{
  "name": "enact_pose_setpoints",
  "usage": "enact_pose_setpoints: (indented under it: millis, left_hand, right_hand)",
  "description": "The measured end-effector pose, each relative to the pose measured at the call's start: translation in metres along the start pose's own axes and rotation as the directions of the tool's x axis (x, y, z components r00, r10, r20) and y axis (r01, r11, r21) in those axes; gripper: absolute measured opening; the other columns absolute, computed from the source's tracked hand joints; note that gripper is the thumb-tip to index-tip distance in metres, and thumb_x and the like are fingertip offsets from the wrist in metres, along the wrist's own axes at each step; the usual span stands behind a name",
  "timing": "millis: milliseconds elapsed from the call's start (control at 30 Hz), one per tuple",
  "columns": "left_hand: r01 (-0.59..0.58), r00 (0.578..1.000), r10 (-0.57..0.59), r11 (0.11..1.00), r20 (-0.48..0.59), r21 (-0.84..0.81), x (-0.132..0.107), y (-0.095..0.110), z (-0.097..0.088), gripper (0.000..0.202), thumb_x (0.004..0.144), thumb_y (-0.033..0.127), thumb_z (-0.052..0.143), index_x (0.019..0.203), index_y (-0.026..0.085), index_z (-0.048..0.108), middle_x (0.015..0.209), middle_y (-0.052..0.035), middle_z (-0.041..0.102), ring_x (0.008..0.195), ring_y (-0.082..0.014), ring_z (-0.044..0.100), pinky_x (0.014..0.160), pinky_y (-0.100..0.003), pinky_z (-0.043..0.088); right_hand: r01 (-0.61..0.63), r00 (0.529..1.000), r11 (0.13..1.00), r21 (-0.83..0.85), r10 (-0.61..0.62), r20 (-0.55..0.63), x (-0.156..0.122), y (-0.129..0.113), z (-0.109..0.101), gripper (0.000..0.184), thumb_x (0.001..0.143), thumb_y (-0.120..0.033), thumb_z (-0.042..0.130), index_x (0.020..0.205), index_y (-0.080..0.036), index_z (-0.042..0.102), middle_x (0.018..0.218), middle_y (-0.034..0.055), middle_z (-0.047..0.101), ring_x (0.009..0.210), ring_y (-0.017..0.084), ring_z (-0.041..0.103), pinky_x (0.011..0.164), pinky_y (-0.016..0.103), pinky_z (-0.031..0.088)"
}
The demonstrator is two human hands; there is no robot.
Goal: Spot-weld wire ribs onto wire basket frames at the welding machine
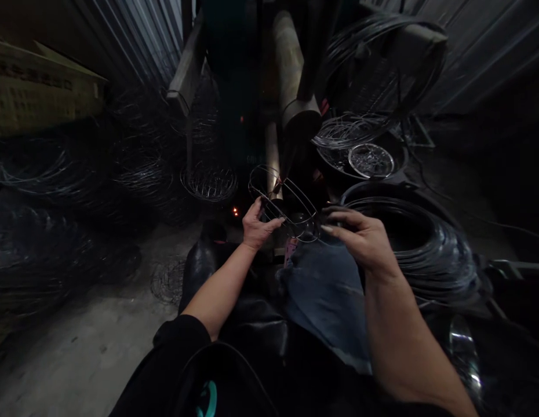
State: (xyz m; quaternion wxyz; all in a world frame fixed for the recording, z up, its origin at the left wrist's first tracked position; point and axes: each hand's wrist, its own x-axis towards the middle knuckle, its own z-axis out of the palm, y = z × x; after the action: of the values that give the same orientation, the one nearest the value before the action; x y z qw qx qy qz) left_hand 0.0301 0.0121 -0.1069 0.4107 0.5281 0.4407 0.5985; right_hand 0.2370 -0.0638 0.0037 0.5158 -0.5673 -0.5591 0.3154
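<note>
Loosely, the left hand (pixel 259 229) pinches a wire frame (pixel 276 208) of thin, bent metal with rounded loops, held ahead of the person's lap. Just right of the frame, the right hand (pixel 359 234) has thumb and fingers brought near each other; whether they grip any wire cannot be told. Beyond the frame stands a smooth, dull metal cylinder (pixel 291 63). Right of the frame, a black tub (pixel 374 186) holds a thick, glossy wire coil (pixel 443 260); farther beyond, a dark basin (pixel 403 155) contains a round, shiny-rimmed piece (pixel 371 161). Left of the frame sits a curved wire basket (pixel 210 184), and lower left spreads rough grey floor (pixel 99 347).
</note>
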Motion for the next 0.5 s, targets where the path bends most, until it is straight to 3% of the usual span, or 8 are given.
enact_pose_setpoints:
  millis: [133,333,500]
  left_hand:
    - [-0.004,1.0,0.004,0.999,0.006,-0.034,0.002,0.002,-0.001,0.084,0.052,0.032,0.089,0.127,0.011,0.058,0.125,-0.0129,0.061,0.118,-0.0265,0.059,0.107,-0.042,0.046]
    - [0.019,1.0,-0.019,1.0,0.02,-0.004,0.004,0.004,0.0,0.086,0.052,0.032,0.089,0.128,0.011,0.056,0.124,-0.0122,0.062,0.118,-0.0258,0.059,0.105,-0.041,0.047]
    - [0.024,0.999,-0.025,0.999,0.036,0.031,0.004,0.004,-0.001,0.087,0.053,0.034,0.088,0.13,0.013,0.055,0.124,-0.011,0.062,0.117,-0.0249,0.06,0.105,-0.041,0.048]
  right_hand:
    - [-0.047,0.997,0.997,-0.062,0.05,0.059,-0.016,0.028,-0.006,0.022,0.063,-0.036,0.079,0.08,-0.021,0.077,0.094,0.0069,0.074,0.09,0.026,0.069,0.088,0.041,0.054]
    - [0.111,0.994,0.992,-0.059,-0.111,0.015,-0.024,0.035,0.012,0.014,0.073,-0.033,0.069,0.081,-0.025,0.077,0.097,0.0054,0.074,0.091,0.022,0.07,0.086,0.037,0.056]
    - [0.211,0.977,0.972,-0.101,-0.213,-0.016,-0.023,0.037,0.013,0.011,0.075,-0.026,0.064,0.077,-0.025,0.075,0.09,0.0041,0.075,0.086,0.022,0.071,0.081,0.036,0.058]
